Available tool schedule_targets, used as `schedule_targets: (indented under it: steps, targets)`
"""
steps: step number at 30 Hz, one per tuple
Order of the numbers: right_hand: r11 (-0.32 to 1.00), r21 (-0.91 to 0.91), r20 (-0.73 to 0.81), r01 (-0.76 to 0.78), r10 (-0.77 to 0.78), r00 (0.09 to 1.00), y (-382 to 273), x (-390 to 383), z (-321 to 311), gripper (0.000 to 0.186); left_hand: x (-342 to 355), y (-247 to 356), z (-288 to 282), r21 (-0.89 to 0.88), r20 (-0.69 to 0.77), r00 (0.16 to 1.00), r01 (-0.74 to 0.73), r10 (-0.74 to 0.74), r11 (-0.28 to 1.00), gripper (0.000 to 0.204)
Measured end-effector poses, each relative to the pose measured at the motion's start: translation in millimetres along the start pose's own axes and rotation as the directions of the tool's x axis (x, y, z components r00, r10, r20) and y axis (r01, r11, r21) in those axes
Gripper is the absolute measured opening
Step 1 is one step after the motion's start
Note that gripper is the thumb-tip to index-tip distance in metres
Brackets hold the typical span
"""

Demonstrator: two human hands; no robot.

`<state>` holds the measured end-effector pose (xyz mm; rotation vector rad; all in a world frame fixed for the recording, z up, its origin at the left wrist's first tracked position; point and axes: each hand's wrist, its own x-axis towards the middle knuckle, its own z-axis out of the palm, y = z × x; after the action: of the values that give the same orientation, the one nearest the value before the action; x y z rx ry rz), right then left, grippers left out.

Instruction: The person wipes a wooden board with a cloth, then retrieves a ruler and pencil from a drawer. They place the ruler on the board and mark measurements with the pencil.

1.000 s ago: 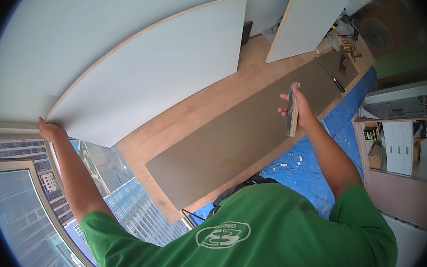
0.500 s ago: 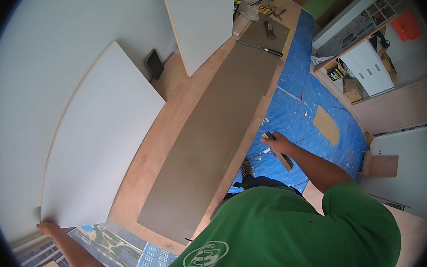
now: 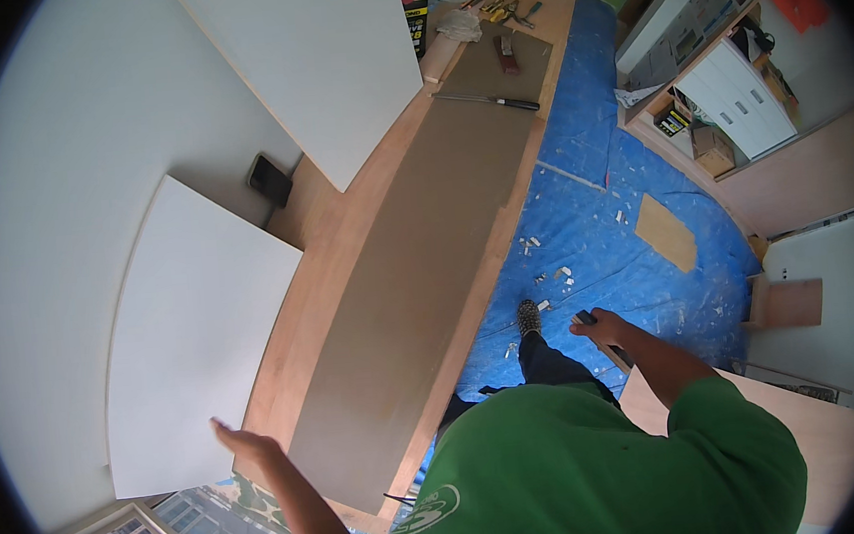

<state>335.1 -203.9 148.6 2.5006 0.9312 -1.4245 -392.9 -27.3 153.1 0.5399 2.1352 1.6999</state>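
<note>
My left hand (image 3: 245, 439) is open, fingers stretched out, over the lower right part of a white curved-edge board (image 3: 187, 336) that leans against the wall. At my right side, my right hand (image 3: 600, 326) grips a narrow dark-and-wood block (image 3: 616, 352), partly hidden by my hand and arm. Between my hands lies a long brown-grey panel (image 3: 397, 269) on the plywood worktop (image 3: 290, 313). A long black-handled tool (image 3: 519, 103) and a reddish tool (image 3: 507, 55) rest at the panel's far end.
A second white board (image 3: 311, 65) leans at the back, near a dark rectangular object (image 3: 270, 180) and cluttered tools (image 3: 512, 11). A blue tarp (image 3: 596, 244) with scraps covers the floor around my foot. Right are a white cabinet (image 3: 735, 99) and a pale board (image 3: 843, 455); windows show lower left.
My left hand has let go of the white board's corner and moved right. My right hand, still gripping the block, has lowered to my side. The view has swung along the worktop.
</note>
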Motion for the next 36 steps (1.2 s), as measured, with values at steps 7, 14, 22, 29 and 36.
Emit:
schedule_targets:
  steps: [7,14,22,29,36]
  targets:
    - [0.991,0.071,0.099,-0.117,0.11,0.989,169.6,70.3,-43.8,0.088,-368.2,46.0,107.9,0.522,0.85,-0.151,0.372,-0.504,0.768,0.074]
    - [0.95,0.219,0.146,-0.222,0.193,0.97,269.6,155.0,-141.7,0.074,-496.8,186.9,162.7,0.568,0.803,-0.479,0.434,-0.355,0.699,0.067]
    - [0.987,0.155,0.071,-0.04,0.029,0.997,205.3,246.9,-229.2,0.074,-523.0,177.6,201.8,0.444,0.866,-0.289,0.064,-0.409,0.894,0.059]
    - [0.982,0.143,0.079,0.122,-0.134,0.988,62.8,248.6,-292.6,0.087,-496.0,107.3,220.0,0.445,0.866,0.255,0.0,-0.43,0.895,0.042]
    - [0.985,0.01,0.001,0.171,-0.171,0.985,2.8,253.2,-346.0,0.086,-475.8,142.9,301.2,0.238,0.936,0.209,0.218,-0.284,0.946,0.052]
